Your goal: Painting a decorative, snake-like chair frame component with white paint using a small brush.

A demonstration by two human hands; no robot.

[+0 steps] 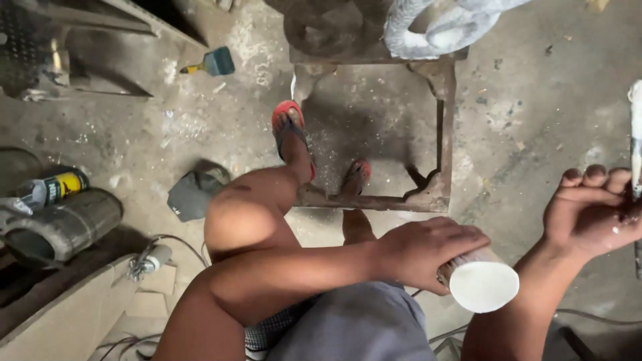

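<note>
Sitting low on the workshop floor, both hands busy

Left hand (428, 257) is closed around a white round-ended cylinder (483, 285) held over the lap at 5 o'clock, flat end facing up so it's easy to work on; right hand (592, 210) curls around a thin whitish-smeared tool (636, 154) at 3 o'clock. Rusty metal frame (443, 167) boxes in the feet at 12, open concrete floor (535, 120) right of it

Dusty concrete floor (535, 134), metal frame (445, 134)

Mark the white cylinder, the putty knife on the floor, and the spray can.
white cylinder (483, 285), head view, on its round end face.
putty knife (217, 62), head view, on its blade.
spray can (55, 188), head view, on its body.
</note>
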